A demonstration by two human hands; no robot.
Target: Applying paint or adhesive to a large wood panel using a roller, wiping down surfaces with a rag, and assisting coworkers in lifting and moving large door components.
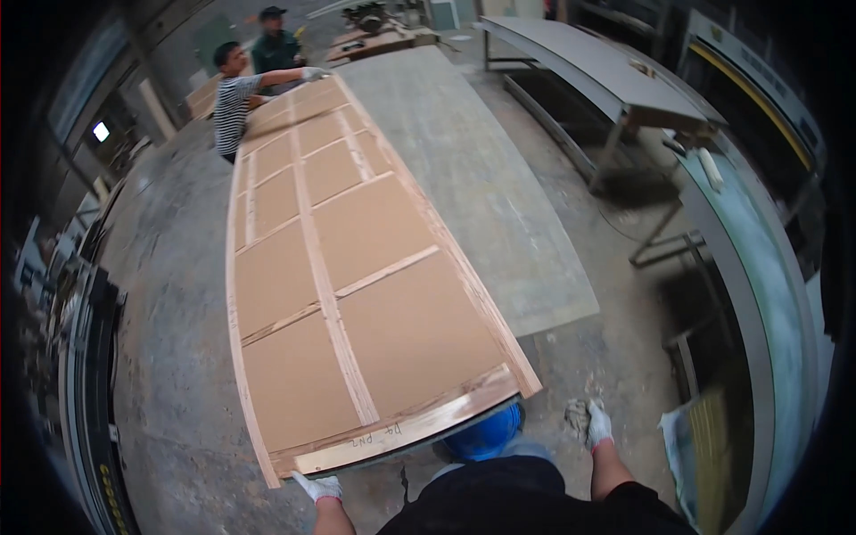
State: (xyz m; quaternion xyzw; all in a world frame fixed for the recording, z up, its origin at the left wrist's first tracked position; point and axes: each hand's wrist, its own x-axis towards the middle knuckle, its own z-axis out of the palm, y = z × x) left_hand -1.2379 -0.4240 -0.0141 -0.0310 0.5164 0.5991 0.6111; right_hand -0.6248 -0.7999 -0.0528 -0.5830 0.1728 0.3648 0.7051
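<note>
A long panel (383, 214) of brown board with pale wooden strips stretches away from me, tilted off to the left. My left hand (318, 487), in a white glove, grips its near left corner, fingers partly hidden under the edge. Well apart from the panel's near right corner is my right hand (599, 424), also in a white glove. A grey, mottled patch (577, 416) lies against its fingers; whether this is dirty glove or a crumpled cloth I cannot make out. Under the near end a blue rounded object (484, 433) shows partly.
At the far end a person in a striped shirt (232, 107) holds the panel; another person in dark clothes (275, 49) stands behind. A large grey sheet (481, 187) lies right of the panel. Workbenches (580, 53) stand on the right, a dark machine rail (89, 401) on the left.
</note>
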